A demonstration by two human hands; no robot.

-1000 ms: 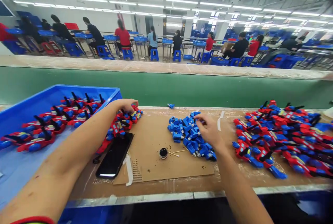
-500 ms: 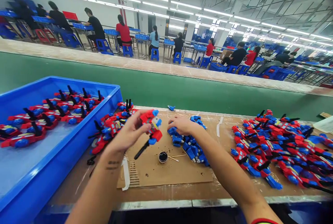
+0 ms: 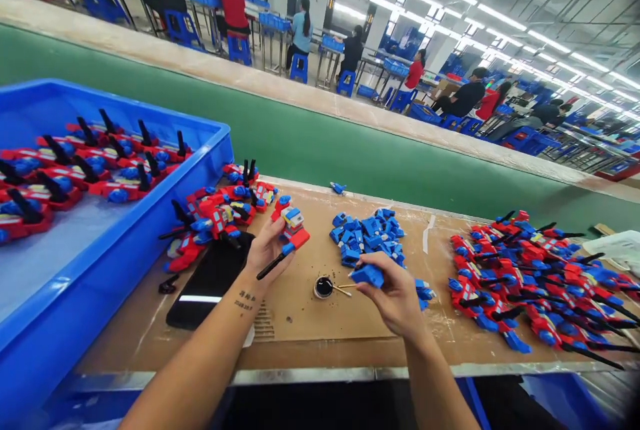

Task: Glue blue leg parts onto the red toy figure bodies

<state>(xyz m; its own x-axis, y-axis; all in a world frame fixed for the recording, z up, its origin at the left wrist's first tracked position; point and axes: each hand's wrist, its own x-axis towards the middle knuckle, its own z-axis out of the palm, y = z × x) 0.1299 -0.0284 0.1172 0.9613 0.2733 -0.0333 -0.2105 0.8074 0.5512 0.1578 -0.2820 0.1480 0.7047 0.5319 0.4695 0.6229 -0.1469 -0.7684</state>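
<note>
My left hand (image 3: pixel 267 248) is closed around a toy robot body (image 3: pixel 295 220) in red, blue and white, with a black bar pointing down to the left. In my right hand (image 3: pixel 395 290) a blue plastic toy part (image 3: pixel 368 275) is pinched between thumb and fingers. Behind that hand lies a pile of similar blue parts (image 3: pixel 367 233) on brown cardboard (image 3: pixel 320 323). Between the hands stands a small round pot of dark liquid (image 3: pixel 323 287), with cotton swabs (image 3: pixel 343 289) beside it.
A blue bin (image 3: pixel 150 217) at left holds rows of toy bodies, with more heaped next to it (image 3: pixel 215 217). A black phone-like slab (image 3: pixel 200 303) lies by my left forearm. A large toy heap (image 3: pixel 525 277) covers the right side. Beyond the green partition (image 3: pixel 300 130), people sit working.
My right hand has lifted a blue part out of the pile and come nearer. The toy in my left hand has turned. The view has tilted, and the black slab now shows.
</note>
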